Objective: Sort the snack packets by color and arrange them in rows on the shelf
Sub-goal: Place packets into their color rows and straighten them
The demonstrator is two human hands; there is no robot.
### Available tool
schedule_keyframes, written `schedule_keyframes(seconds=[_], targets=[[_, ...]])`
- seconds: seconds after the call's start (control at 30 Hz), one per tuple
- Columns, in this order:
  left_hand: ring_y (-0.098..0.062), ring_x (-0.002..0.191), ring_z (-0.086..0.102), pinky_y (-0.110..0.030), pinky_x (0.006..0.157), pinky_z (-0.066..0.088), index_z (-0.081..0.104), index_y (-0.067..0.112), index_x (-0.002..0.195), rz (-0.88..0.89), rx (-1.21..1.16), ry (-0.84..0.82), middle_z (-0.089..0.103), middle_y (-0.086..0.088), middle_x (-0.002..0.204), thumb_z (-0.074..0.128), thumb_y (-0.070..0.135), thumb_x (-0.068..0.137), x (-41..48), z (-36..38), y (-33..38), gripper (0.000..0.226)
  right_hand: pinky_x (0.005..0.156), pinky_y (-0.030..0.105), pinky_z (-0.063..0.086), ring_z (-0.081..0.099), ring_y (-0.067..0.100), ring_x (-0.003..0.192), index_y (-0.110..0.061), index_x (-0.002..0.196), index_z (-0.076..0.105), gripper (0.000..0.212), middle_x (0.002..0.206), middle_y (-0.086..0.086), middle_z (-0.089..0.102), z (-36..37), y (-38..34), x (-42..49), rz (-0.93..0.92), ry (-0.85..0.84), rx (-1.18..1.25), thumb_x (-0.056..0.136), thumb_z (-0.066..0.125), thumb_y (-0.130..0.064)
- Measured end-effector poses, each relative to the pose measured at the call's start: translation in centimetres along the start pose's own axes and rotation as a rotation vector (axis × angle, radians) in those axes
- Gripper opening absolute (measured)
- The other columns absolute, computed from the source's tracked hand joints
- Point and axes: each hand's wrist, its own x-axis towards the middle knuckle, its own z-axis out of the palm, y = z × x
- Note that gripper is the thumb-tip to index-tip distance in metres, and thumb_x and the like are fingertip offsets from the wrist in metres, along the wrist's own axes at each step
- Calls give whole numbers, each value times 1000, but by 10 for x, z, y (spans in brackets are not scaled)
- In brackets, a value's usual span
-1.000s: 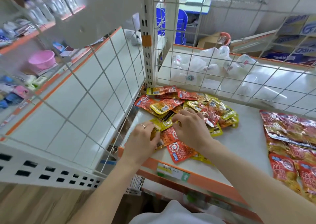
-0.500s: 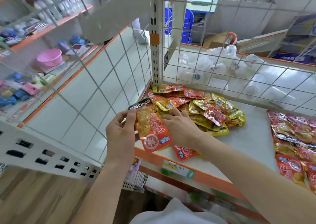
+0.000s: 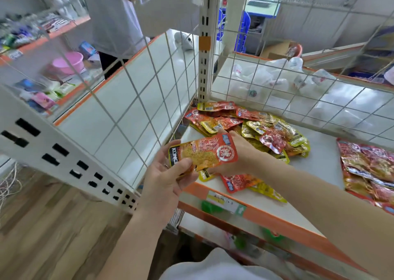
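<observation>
Near: left hand (image 3: 164, 181), thumb and fingers clamped on an orange packet (image 3: 204, 153), held over the front left corner of the shelf (image 3: 319, 164). A second ago both hands were down in the pile (image 3: 255, 130). The packet has since been lifted out and turned sideways. Right hand (image 3: 245, 156) is behind its far end, grip hidden. Beyond, the pile is still mixed red and yellow, so sorting looks barely begun.
</observation>
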Motion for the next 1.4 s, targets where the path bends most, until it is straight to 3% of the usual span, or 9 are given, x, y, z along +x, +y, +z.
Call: schedule_keyframes(seconds=[0.1,0.2,0.43,0.6,0.7,0.77,0.9,1.23,1.4], targets=[[-34,88,72,-26,52,58,66,16,106,-15,-27,19,65,-21,113,73,4,67,-1,-7,-3,42,102,37,37,41,20,115,-25,93,64,20,112,-5,61,7,-1,0,-61,184,-45,99,50,-38],[-36,89,72,-29,55,59,57,16,94,22,-51,33,70,-19,101,72,6,68,1,-10,-4,31,77,40,51,57,23,89,-13,91,69,16,93,0,68,24,12,-2,-68,474,-37,96,57,-22],[-24,76,75,-28,54,59,47,12,96,78,-1,15,75,-8,84,75,1,71,6,2,-17,39,52,26,30,35,6,52,-3,72,59,28,57,-7,44,31,21,-42,225,776,725,99,58,-11],[-32,99,73,-49,83,59,56,19,127,51,187,-25,76,-7,105,73,10,73,5,19,-31,57,60,31,27,33,11,61,3,70,51,39,58,3,38,36,23,-76,364,802,1254,102,56,-19],[-35,100,72,-49,85,57,58,15,127,14,226,-25,75,-12,107,73,7,76,4,30,-40,54,75,39,39,50,34,73,3,93,64,38,90,38,56,45,26,-98,375,772,1411,99,56,-34],[-35,97,73,-51,85,56,57,14,125,-3,245,-35,75,-14,105,69,-1,83,4,37,-49,46,81,42,52,65,41,85,-8,103,67,30,101,28,67,51,30,-111,395,741,1505,104,50,-33],[-31,94,73,-49,90,55,58,19,114,-24,272,-56,75,-11,100,63,-9,88,1,55,-67,39,43,30,54,69,33,54,-11,133,44,47,113,9,63,55,34,-139,457,621,1896,94,54,-36],[-26,93,70,-48,93,49,60,22,117,-17,367,-83,74,-8,96,65,-5,88,-16,96,-112,39,41,17,30,40,10,44,-17,75,74,13,55,-3,57,76,76,-214,609,716,1623,82,76,-6],[-23,90,69,-54,100,46,65,29,102,-48,325,-77,70,-7,97,71,4,83,-22,109,-130,32,53,22,38,48,13,62,-23,82,80,16,72,-4,69,80,96,-242,560,803,1599,71,86,-34]])
